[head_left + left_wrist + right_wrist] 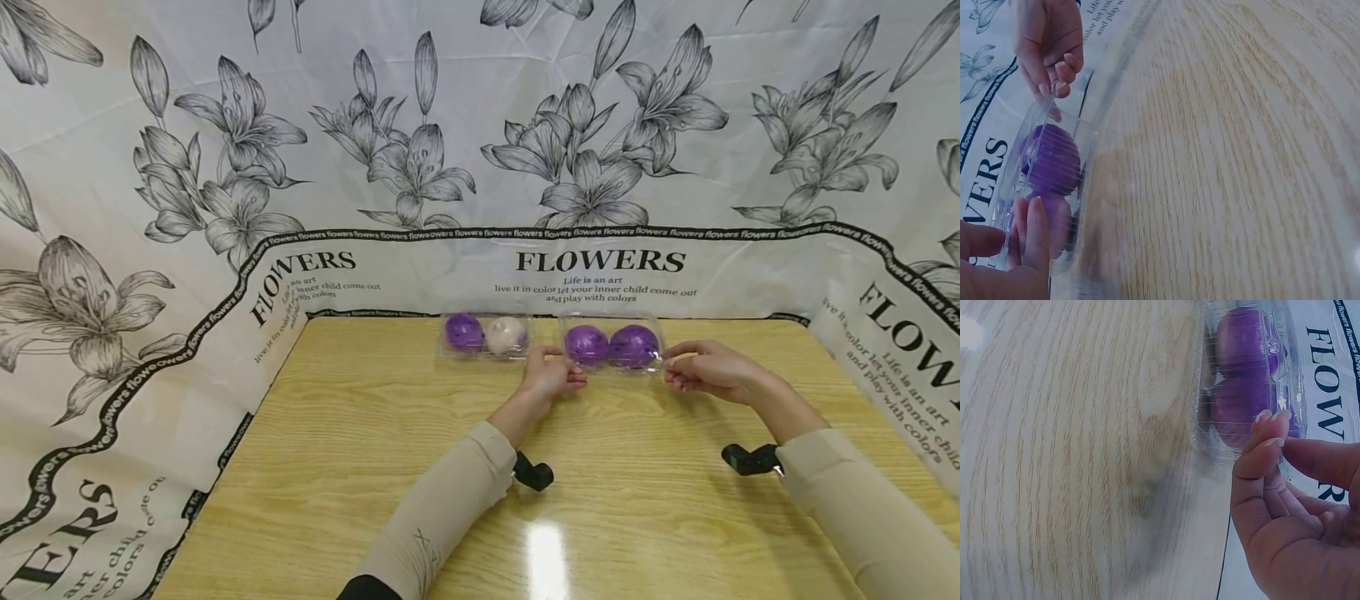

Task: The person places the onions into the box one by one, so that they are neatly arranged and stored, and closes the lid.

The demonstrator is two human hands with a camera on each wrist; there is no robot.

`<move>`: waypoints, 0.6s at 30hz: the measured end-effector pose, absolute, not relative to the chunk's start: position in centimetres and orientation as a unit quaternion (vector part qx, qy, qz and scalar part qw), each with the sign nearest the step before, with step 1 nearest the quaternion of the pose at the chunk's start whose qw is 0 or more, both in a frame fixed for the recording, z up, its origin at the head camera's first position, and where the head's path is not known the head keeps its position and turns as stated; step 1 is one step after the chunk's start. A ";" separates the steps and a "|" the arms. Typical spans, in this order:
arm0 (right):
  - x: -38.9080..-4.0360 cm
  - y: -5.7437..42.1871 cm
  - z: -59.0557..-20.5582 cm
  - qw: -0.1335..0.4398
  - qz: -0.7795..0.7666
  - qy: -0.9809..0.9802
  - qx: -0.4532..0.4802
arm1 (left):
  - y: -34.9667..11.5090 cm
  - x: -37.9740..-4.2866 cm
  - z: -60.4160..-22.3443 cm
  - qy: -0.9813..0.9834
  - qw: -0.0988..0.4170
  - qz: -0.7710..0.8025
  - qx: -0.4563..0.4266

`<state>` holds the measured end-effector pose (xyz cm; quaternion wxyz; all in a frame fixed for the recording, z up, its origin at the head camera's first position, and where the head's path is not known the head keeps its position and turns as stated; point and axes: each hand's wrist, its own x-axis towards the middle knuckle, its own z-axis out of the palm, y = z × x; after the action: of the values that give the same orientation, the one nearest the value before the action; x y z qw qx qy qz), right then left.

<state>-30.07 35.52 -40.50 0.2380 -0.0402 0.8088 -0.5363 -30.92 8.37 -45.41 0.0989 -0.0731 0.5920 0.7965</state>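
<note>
A clear plastic clamshell box (611, 367) with two round purple things (634, 346) inside stands near the back edge of the table. At its left end my left hand (546, 377) holds the box between thumb and fingers, the fingers along the front side. My right hand (708, 372) pinches the right end. In the right wrist view the thumb and fingertips (1270, 419) meet at the corner of the clear box (1200, 425). The left wrist view shows both hands at opposite ends of the box (1088, 137). What the round things are, I cannot tell.
Left of my left hand stands a second clear box (483, 354), holding one purple round thing (464, 332) and one whitish one (504, 335). The wood-grain table (420, 417) ends at a flower-printed cloth (420, 275) behind the boxes and along both sides.
</note>
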 end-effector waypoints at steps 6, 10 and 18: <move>-30.1 35.5 -40.8 0.240 -0.542 0.804 -0.048 | 8.3 -30.9 -45.5 0.593 0.095 0.797 -0.068; -30.0 35.3 -40.9 0.241 -0.543 0.802 -0.057 | 8.1 -30.8 -45.5 0.596 0.095 0.795 -0.066; -29.4 35.9 -41.0 0.230 -0.528 0.816 -0.055 | 7.5 -30.1 -45.1 0.621 0.137 0.770 -0.052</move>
<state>-29.39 35.93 -40.97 0.2296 -0.0548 0.8161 -0.5275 -30.06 7.52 -45.08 0.1373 -0.0524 0.6210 0.7699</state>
